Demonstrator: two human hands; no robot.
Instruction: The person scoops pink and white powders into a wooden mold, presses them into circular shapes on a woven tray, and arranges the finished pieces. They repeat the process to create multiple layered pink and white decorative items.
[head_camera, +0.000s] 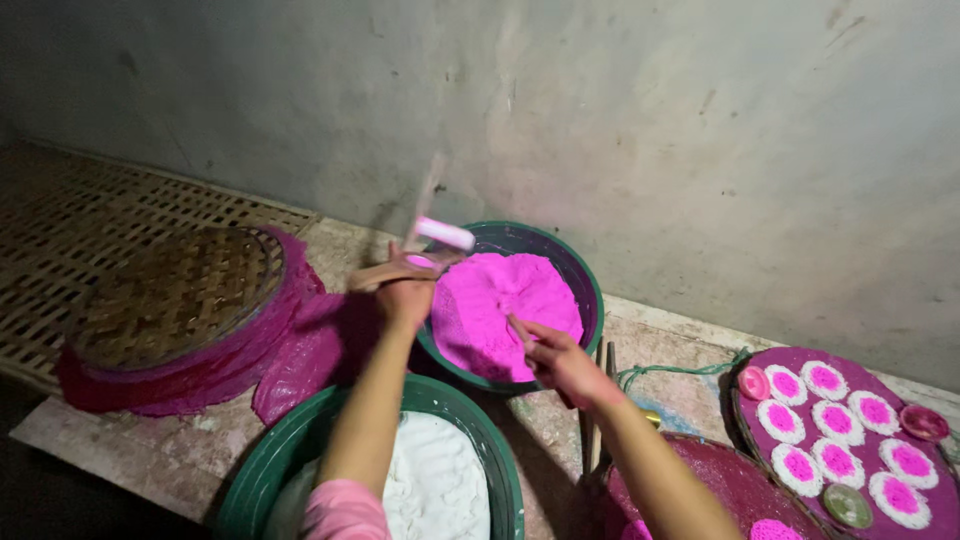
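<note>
Right hand (558, 362) pinching pink powder (500, 300)

I see woven basket (175, 295) on magenta cloth (300, 350) at left, white-powder basin (300, 440) bottom centre, tray of pink-white cakes (850, 430) lower right

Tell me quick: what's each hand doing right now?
Left hand: closed on a wooden mould over the basin of pink powder.
Right hand: fingers in the pink powder; any grip cannot be told.
</note>
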